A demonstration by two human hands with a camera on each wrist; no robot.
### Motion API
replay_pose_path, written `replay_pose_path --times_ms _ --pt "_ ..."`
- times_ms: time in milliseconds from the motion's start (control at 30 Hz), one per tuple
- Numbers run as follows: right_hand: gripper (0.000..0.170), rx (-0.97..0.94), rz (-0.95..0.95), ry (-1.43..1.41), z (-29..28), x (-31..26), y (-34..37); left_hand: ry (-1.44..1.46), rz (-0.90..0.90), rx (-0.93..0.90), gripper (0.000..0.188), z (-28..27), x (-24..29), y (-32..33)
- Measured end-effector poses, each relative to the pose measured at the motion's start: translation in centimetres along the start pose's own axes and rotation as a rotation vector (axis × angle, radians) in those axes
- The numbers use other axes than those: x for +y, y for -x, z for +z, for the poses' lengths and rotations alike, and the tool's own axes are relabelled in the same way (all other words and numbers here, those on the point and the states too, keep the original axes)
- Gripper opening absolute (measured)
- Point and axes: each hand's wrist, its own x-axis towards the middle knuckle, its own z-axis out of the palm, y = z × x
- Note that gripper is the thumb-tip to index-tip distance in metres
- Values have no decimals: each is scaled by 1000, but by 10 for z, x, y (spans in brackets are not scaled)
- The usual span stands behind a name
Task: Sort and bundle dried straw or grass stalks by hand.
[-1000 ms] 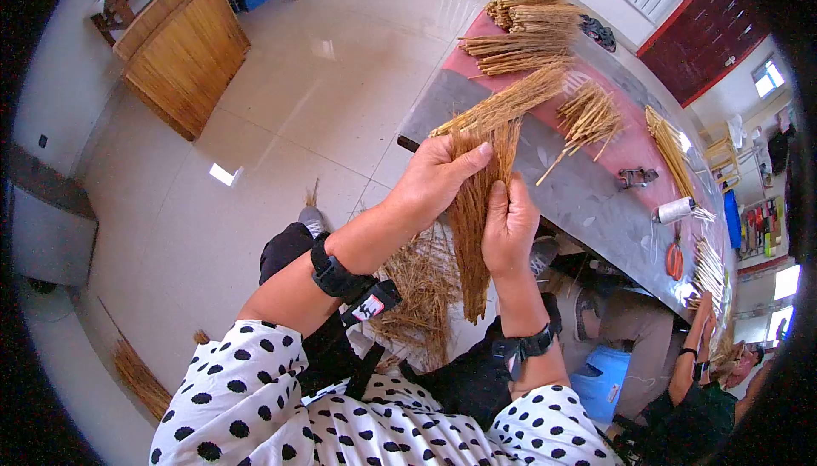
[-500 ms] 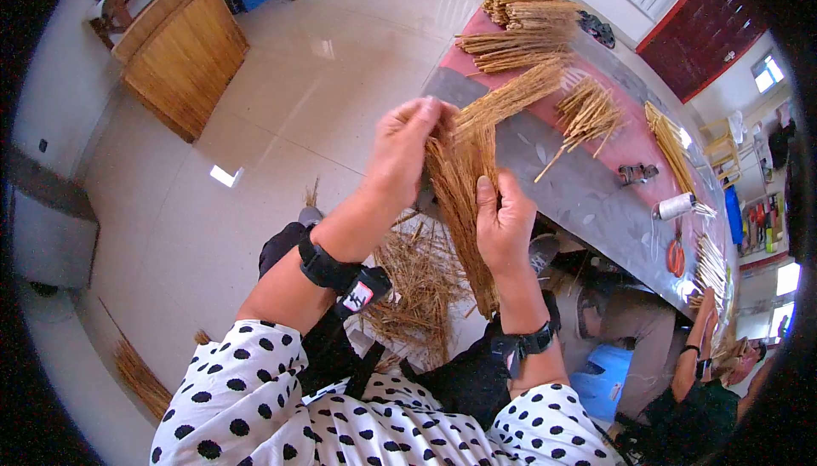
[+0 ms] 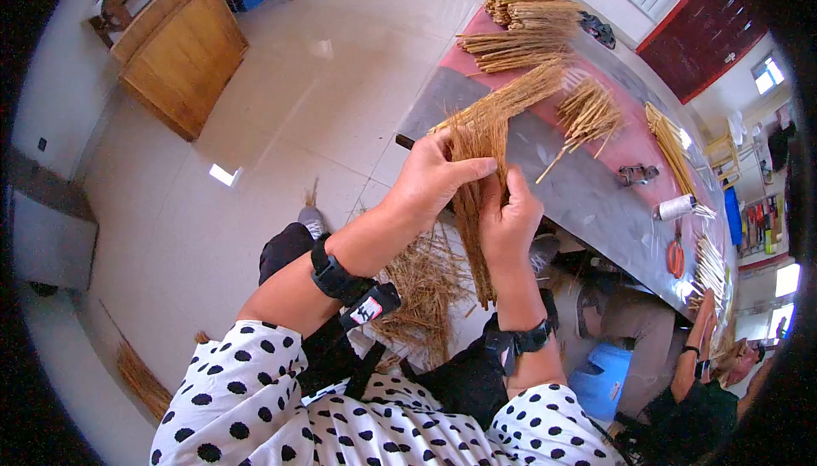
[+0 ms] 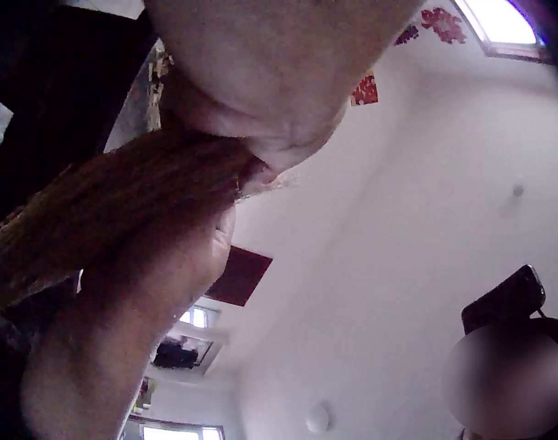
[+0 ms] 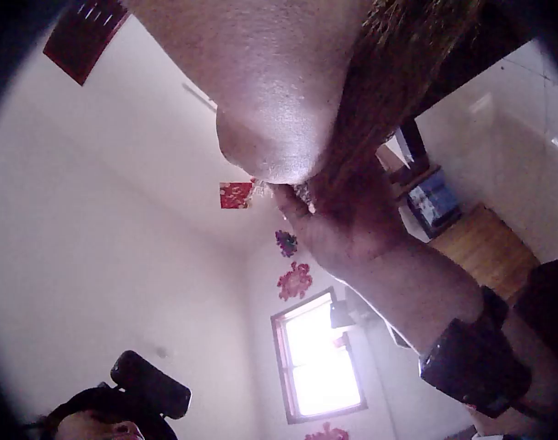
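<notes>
A long brown bundle of broom straw (image 3: 470, 249) slants downward between both hands in the head view, its frayed tops fanning out above them. My left hand (image 3: 432, 178) grips its upper part, the thumb laid across the front. Just below and to the right, my right hand (image 3: 511, 219) holds the same bundle, thumb close to the other thumb. From the left wrist view, the straw (image 4: 123, 197) runs out thick and dark from between the hands. Most of the fingers are hidden behind the bundle.
A table (image 3: 587, 211) on the right carries straw bundles (image 3: 523, 45), a bunch of cut stalks (image 3: 589, 117), a thread spool (image 3: 677, 208) and red-handled scissors (image 3: 675, 259). Loose straw (image 3: 421, 304) lies on the floor below my hands. Another person (image 3: 698, 398) sits at lower right.
Half a second ago my left hand was up and left at the bundle's top edge; now it is back around the straw beside my right hand. The bundle's lower end has risen slightly.
</notes>
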Motion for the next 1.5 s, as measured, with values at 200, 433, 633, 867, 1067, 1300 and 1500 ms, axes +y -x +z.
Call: replay_pose_path --times_ms 200,433,633,867,1067,1300,1500 --pt "9 -41 42 -45 1 -2 3 149 -24 -16 19 -1 0 -1" --pt "6 -31 19 -41 3 -3 4 203 3 -11 17 -1 -3 -1" --pt "9 -42 29 -57 2 -7 6 257 -13 35 16 1 0 1" --pt "8 -12 -30 -66 6 -12 7 249 76 94 14 5 -2 4" --pt "14 -68 -43 6 1 -13 8 272 106 106 14 7 -5 8" --pt "8 -92 -32 -13 -2 -20 7 323 137 140 10 10 -11 7" --pt "10 -86 19 34 -5 -17 7 355 183 101 6 1 2 1"
